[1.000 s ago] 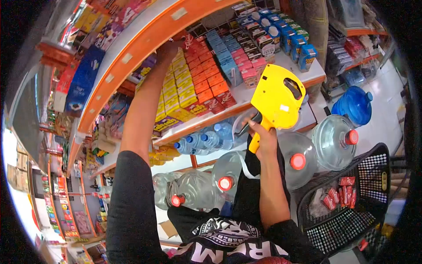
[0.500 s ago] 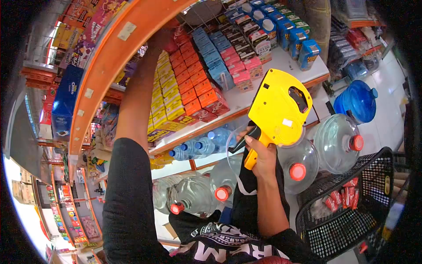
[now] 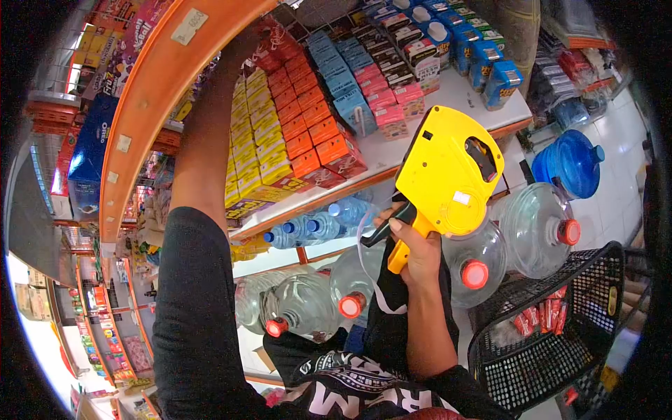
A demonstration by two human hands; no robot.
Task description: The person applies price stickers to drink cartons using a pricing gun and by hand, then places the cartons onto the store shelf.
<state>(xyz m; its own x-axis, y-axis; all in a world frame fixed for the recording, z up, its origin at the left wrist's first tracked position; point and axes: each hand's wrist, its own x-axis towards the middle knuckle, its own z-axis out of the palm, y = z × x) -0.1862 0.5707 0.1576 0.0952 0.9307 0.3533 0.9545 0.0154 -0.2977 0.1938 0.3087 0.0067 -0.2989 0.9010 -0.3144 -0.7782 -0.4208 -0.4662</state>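
Note:
A yellow label gun [image 3: 448, 175] with a black trigger is gripped by its handle in my right hand [image 3: 418, 253], the fingers wrapped round it. My left arm reaches up to the back of the shelf; the hand is dark and mostly hidden at the top, near a red pack [image 3: 278, 45], and its fingers cannot be made out. Below it stand rows of yellow cartons [image 3: 255, 140], orange cartons [image 3: 308, 129] and light blue cartons [image 3: 339, 84] on the white shelf [image 3: 395, 150]. Pink cartons [image 3: 385, 112] stand to their right.
Large clear water jugs [image 3: 304, 304] with red caps stand below the shelf. At the lower right is a black basket [image 3: 546, 357] with red packets [image 3: 553, 313]. A blue jug [image 3: 568, 164] is on the floor. An orange shelf edge [image 3: 150, 84] curves past my left arm.
The view has shifted, so the cartons look closer and the orange shelf edge lies further left. My left arm reaches deeper towards the back. The label gun has stayed in my right hand.

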